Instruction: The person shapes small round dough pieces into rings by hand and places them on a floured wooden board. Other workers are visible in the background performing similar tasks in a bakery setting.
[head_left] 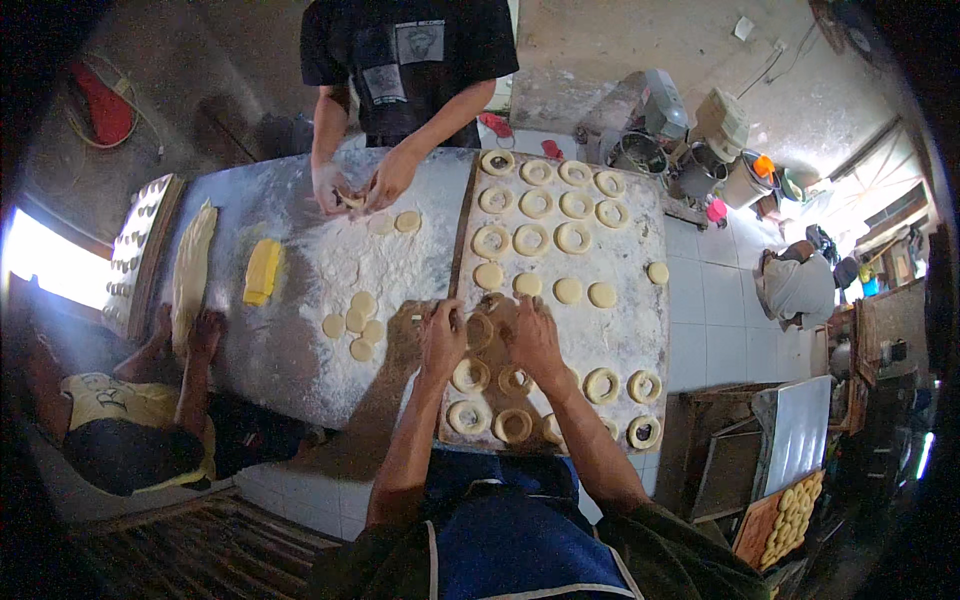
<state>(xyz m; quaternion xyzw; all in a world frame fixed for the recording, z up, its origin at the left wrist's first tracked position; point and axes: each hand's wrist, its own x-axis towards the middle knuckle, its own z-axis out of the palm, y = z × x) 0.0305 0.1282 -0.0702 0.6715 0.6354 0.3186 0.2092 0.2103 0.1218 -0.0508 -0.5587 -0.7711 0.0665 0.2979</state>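
Note:
My left hand (443, 338) is above the left edge of a floured wooden board (625, 330), its fingers curled together; whatever they may hold is hidden. My right hand (535, 338) is over the board with its fingers bent down and close together, just below a flat dough round (527, 284). What is under those fingertips does not show. Between my hands a dough ring (479, 332) lies in shadow. Nearer to me are more dough rings (470, 376). Across the middle of the board runs a row of uncut dough rounds (568, 291), and rows of rings (532, 239) fill the far part.
Opposite me, a person's hands (365, 190) work a piece of dough over floured metal tabletop (230, 340). At left, another person's hands (205, 332) touch a long dough strip (192, 270). A yellow block (262, 272) and loose dough rounds (363, 303) lie between. Buckets (700, 170) stand far right.

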